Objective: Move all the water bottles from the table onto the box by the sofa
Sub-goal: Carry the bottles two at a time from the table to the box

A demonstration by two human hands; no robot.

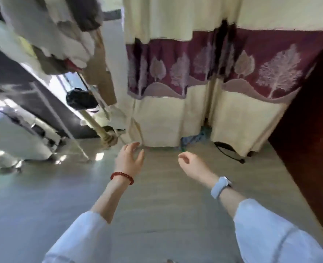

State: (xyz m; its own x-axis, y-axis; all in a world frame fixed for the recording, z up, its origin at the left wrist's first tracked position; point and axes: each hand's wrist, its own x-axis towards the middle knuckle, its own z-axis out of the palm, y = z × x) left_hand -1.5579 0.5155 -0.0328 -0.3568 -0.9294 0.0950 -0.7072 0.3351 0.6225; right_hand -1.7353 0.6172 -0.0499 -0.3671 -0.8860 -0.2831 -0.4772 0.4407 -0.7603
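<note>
— While both hands are free, where next?
— Left hand (128, 158) spread, right hand (190, 162) loosely curled, each holding nothing above the floor (157, 205). I'd turn until bottles show, then grip 1 per hand.
— Count?
— 2 hands, 0 bottles, 0 boxes in view; just curtain (204, 73).

Motion-blurred throughout, worst over the hanging clothes (48, 35) at left. Cut off by the right edge: dark wooden furniture (312, 130). Both sleeves cropped at the bottom edge.
</note>
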